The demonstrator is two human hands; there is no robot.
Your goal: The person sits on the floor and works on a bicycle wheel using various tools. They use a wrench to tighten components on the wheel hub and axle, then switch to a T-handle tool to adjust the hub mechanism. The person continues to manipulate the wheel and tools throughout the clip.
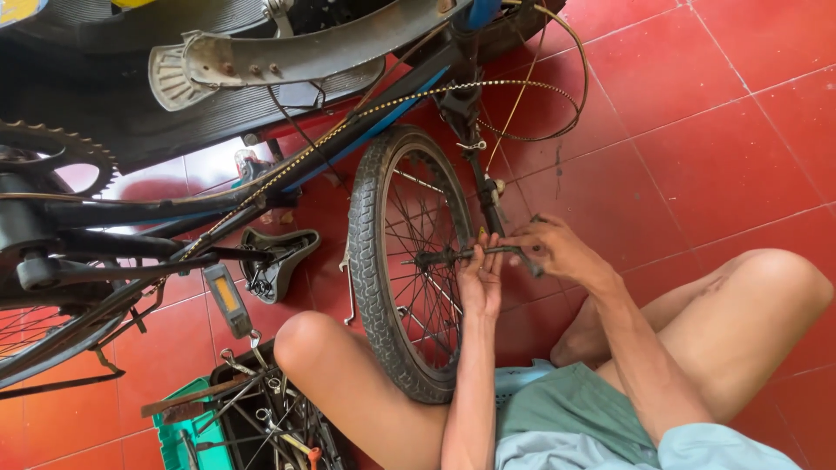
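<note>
Position: seated on the red tiled floor (pixel 714 157), knees apart, an upturned bicycle ahead.
Work in hand: small front wheel (pixel 409 261) standing upright between the knees, in or right beside the fork (pixel 488 196); both hands at its hub axle (pixel 453 256).
Left hand (pixel 482 283): raised from below, fingers curled shut around the near end of the axle, steadying it.
Right hand (pixel 557 251): fingers closed on a dark slim tool (pixel 522 257), probably a spanner, set at the axle end by the fork tip.
Done so far: bicycle already inverted; wheel already lined up at the fork; saddle (pixel 274 257) off and lying on the floor.
Left to do: axle fastening apparently unfinished, judging by the tool on it; cannot tell from this angle whether loosening or tightening, nor whether the axle sits fully in the dropouts.
Loose cable (pixel 557 87): hanging in a loop above the wheel, seemingly unattached at one end.
Counts: two hands at work; one wheel between the knees; one more wheel partly visible at lower left; one chainring (pixel 61 152); one pedal with a yellow reflector (pixel 228 300); one mudguard (pixel 305 52); one saddle.
Tool tray (pixel 174 426): one green tray by the left knee, holding several spanners and rods, too tangled to count.
</note>
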